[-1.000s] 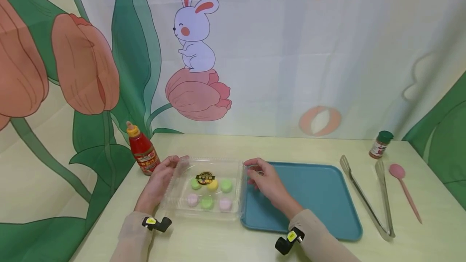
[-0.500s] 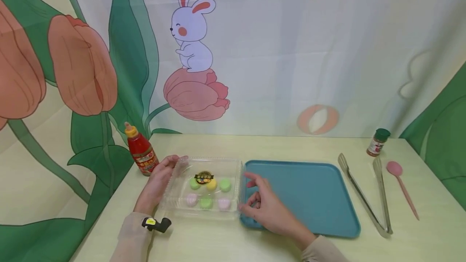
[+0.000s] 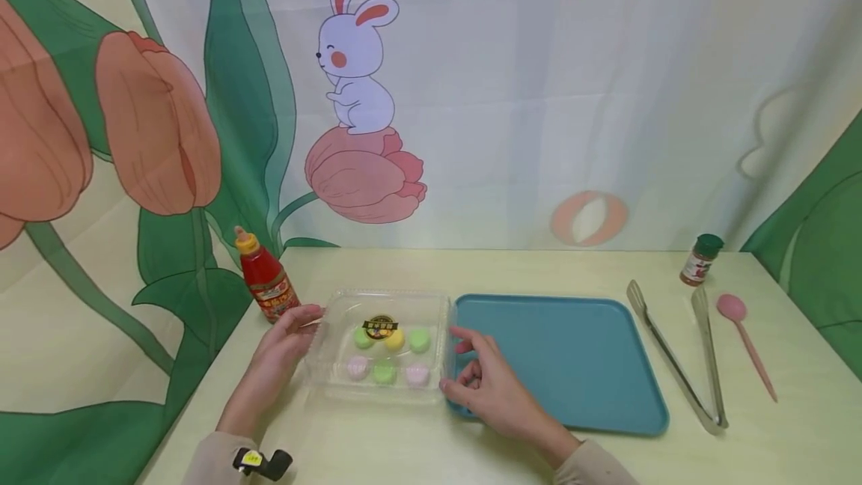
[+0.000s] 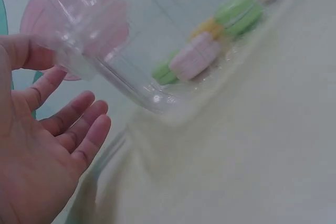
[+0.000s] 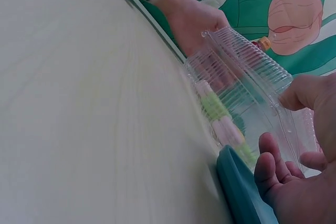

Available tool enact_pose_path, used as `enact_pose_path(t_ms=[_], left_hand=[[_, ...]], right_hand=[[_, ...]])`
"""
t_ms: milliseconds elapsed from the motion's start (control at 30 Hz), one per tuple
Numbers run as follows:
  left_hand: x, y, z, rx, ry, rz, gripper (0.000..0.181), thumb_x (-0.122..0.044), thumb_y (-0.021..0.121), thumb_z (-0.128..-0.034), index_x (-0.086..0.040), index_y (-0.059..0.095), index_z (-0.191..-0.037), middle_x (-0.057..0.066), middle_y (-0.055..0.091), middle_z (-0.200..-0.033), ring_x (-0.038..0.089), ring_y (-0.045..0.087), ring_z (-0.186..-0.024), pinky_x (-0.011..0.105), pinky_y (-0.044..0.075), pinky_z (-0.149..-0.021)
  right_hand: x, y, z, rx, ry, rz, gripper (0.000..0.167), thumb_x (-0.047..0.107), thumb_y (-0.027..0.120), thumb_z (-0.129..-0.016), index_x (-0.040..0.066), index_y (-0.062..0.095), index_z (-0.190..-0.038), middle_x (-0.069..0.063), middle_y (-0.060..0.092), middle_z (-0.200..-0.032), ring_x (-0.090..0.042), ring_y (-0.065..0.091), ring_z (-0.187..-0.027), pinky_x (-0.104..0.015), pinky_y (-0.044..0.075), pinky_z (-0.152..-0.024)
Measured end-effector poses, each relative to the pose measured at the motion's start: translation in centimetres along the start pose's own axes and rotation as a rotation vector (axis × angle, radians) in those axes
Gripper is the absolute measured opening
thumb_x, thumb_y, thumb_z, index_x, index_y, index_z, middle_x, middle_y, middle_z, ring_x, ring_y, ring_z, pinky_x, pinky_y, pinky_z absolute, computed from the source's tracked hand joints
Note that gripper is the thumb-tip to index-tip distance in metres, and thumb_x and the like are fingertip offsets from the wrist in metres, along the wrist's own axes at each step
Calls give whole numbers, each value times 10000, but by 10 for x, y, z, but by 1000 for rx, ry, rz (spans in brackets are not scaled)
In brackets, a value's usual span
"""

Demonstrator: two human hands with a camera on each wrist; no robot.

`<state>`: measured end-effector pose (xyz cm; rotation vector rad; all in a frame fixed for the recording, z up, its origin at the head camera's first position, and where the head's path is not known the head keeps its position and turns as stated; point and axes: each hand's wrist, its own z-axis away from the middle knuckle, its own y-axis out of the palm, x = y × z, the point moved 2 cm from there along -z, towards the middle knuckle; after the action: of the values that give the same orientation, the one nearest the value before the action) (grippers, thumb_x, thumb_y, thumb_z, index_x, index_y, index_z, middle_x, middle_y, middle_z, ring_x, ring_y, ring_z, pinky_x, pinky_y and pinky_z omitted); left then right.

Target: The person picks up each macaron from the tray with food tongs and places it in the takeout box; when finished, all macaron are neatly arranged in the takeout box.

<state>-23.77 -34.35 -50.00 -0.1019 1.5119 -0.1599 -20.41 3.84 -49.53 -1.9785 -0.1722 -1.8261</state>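
Note:
A clear plastic clamshell box (image 3: 346, 313) with several green, pink and yellow macarons (image 3: 384, 373) inside sits left of centre in the head view, its lid down. My left hand (image 3: 288, 331) is at its left edge; the left wrist view shows the thumb and forefinger (image 4: 44, 85) pinching the rim, other fingers loosely spread. My right hand (image 3: 494, 388) holds the right edge near the front corner, thumb and forefinger spaced along it. In the right wrist view its thumb (image 5: 299, 93) lies on the rim and other fingers bend inward.
A teal tray (image 3: 559, 365) lies right of the box, below my right hand. Metal tongs (image 3: 673, 365), a pink spoon (image 3: 732, 307) and a green-capped jar (image 3: 700, 260) are at the right. A red sauce bottle (image 3: 268, 279) stands behind my left hand.
My right hand has shifted from the box's far right corner toward its front right corner. My left hand has slid slightly toward me along the left edge. The box has barely moved.

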Motion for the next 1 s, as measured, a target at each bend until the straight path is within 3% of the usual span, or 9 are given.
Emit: enact_pose_path(t_ms=[133,267,400,500,700,833,1000], left_hand=[[-3,-1,26,-21,30,-108,450,-87,505,-1135,-58,489,-1583,137,529,-1628,101,541,-1395,199,481,-1101],[2,3,46,-37,81,-147,397,-62,592,-1115,-13,551,-1506,160,605,-1504,62,599,-1279,183,538,-1025],[9,8,57,-46,181,-160,369,-15,609,-1109,11,558,-1474,139,671,-1188,141,657,-1046,235,597,-888],[12,10,60,-34,218,-127,366,12,579,-1117,7,526,-1479,77,623,-909,198,624,-818,259,568,-752],[14,14,63,-1,144,-54,365,-64,542,-1155,-43,443,-1505,75,429,-637,227,436,-556,314,427,-526],[14,15,64,-15,110,-55,383,-69,538,-1152,-71,442,-1523,92,417,-608,218,429,-525,320,425,-497],[14,15,66,-13,128,-48,385,-66,528,-1155,-71,438,-1530,97,418,-610,223,432,-522,337,419,-486]], right_hand=[[-1,1,0,-11,0,-26,796,158,837,-1006,141,424,-1687,-159,490,-1417,-183,663,-857,-203,545,-700],[-2,3,0,-21,3,-65,791,117,826,-1004,131,428,-1688,-159,490,-1397,-165,661,-836,-188,528,-691],[-3,6,1,-26,-3,-105,786,87,799,-1007,108,419,-1695,-169,467,-1404,-133,639,-789,-186,518,-679],[-4,9,3,-27,-12,-110,796,85,788,-1004,98,407,-1703,-169,453,-1403,-105,618,-756,-182,508,-666],[-5,13,5,-41,-28,-133,817,49,802,-976,83,418,-1696,-159,441,-1390,-90,614,-741,-172,500,-656],[-6,13,6,-47,-30,-152,829,40,814,-961,95,431,-1694,-154,436,-1387,-93,621,-742,-173,505,-649],[-6,13,5,-46,-26,-160,835,48,831,-946,86,446,-1685,-151,446,-1391,-102,635,-748,-180,515,-639]])
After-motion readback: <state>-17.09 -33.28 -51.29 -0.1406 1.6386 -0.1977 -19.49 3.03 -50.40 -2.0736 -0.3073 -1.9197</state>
